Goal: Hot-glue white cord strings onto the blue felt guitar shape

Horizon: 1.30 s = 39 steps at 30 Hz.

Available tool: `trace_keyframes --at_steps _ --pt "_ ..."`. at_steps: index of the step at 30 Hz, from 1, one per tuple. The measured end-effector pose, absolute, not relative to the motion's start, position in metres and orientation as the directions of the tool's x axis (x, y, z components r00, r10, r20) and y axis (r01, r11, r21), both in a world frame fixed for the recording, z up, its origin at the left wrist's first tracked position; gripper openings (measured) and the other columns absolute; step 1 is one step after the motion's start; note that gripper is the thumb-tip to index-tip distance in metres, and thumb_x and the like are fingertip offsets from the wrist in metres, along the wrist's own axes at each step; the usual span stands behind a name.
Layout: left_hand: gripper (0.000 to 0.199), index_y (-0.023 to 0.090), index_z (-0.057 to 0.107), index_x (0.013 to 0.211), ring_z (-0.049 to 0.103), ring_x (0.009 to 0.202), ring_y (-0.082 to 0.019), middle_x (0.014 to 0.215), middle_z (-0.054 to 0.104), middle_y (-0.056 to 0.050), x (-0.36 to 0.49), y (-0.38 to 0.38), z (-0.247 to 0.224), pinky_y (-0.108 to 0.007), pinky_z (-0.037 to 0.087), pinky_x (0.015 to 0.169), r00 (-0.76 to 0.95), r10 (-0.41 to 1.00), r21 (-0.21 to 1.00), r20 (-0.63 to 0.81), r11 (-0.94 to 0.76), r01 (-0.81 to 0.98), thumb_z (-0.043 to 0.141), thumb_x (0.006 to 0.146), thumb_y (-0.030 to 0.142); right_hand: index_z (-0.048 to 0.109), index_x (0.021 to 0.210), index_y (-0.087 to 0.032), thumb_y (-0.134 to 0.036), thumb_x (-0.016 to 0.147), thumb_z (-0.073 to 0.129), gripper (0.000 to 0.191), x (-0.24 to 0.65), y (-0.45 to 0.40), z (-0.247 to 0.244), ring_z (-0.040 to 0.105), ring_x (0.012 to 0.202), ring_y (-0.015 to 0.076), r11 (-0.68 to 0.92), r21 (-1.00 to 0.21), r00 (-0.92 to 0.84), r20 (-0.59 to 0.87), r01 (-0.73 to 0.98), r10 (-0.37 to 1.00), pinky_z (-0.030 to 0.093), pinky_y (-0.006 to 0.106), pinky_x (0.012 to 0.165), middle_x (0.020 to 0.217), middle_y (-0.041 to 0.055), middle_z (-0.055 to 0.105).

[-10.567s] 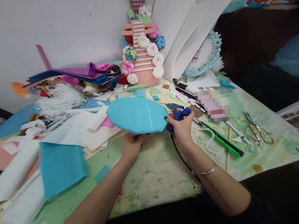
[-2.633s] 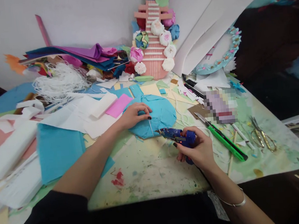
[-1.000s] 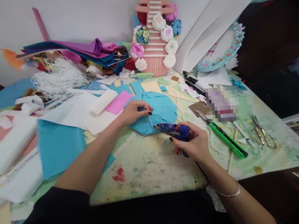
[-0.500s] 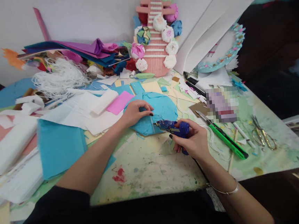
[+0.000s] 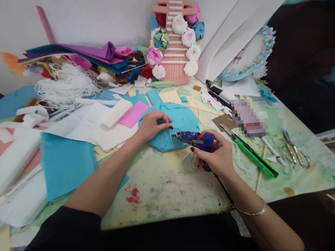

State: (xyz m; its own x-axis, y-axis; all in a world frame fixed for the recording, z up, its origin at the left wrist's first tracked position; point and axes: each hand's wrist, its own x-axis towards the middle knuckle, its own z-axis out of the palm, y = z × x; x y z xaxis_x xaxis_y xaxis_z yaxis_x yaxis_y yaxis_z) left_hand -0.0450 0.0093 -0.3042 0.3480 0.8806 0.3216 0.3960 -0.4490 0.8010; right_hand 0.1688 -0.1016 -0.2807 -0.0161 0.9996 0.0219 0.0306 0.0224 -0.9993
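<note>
Right hand wrapped round glue gun; nozzle has edged along string toward left hand, fingertips pinching string over blue disc. Gluing apparently underway.

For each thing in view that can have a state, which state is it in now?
Blue disc: lying on the table
Glue gun: held, nozzle near the thin string
Left hand: bent over the disc
Right hand: closed around the glue gun
Green cutter: blade out
Scissors: lying, handles apart
White cord heap: tangled
Pink flowered model: standing upright
</note>
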Motion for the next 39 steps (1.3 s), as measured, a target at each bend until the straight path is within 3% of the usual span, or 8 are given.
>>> trace_keyframes --at_steps 9,23,39 --pt "0.023 0.017 0.062 0.065 0.065 0.083 -0.019 0.082 0.072 -0.005 -0.044 0.007 -0.304 -0.035 0.046 0.086 0.327 0.883 0.791 0.336 -0.453 0.411 0.072 0.072 0.037 0.050 0.091 -0.022 -0.023 0.065 0.075 0.036 0.174 -0.105 -0.281 0.056 0.029 0.0169 0.016 -1.000 0.053 0.017 0.006 0.998 0.044 0.023 0.025 0.044 -0.0089 0.058" --pt "0.026 0.017 0.061 0.065 0.066 0.081 -0.019 0.082 0.073 -0.006 -0.043 0.008 -0.305 -0.035 0.047 0.084 0.303 0.901 0.805 0.311 -0.419 0.420 0.074 0.070 0.039 0.051 0.090 -0.026 -0.023 0.067 0.074 0.033 0.180 -0.109 -0.287 0.056 0.029 0.0176 -0.048 -0.998 -0.035 -0.049 0.030 0.998 0.044 0.024 0.024 0.042 -0.0089 0.057" --pt "0.028 0.016 0.062 0.063 0.067 0.080 -0.021 0.081 0.072 -0.007 -0.043 0.008 -0.306 -0.035 0.049 0.080 0.279 0.913 0.829 0.298 -0.392 0.398 0.076 0.067 0.040 0.050 0.088 -0.025 -0.019 0.067 0.072 0.030 0.174 -0.106 -0.283 0.054 0.027 0.0155 0.004 -1.000 -0.001 0.004 0.015 1.000 0.041 0.021 0.023 0.041 -0.0103 0.056"
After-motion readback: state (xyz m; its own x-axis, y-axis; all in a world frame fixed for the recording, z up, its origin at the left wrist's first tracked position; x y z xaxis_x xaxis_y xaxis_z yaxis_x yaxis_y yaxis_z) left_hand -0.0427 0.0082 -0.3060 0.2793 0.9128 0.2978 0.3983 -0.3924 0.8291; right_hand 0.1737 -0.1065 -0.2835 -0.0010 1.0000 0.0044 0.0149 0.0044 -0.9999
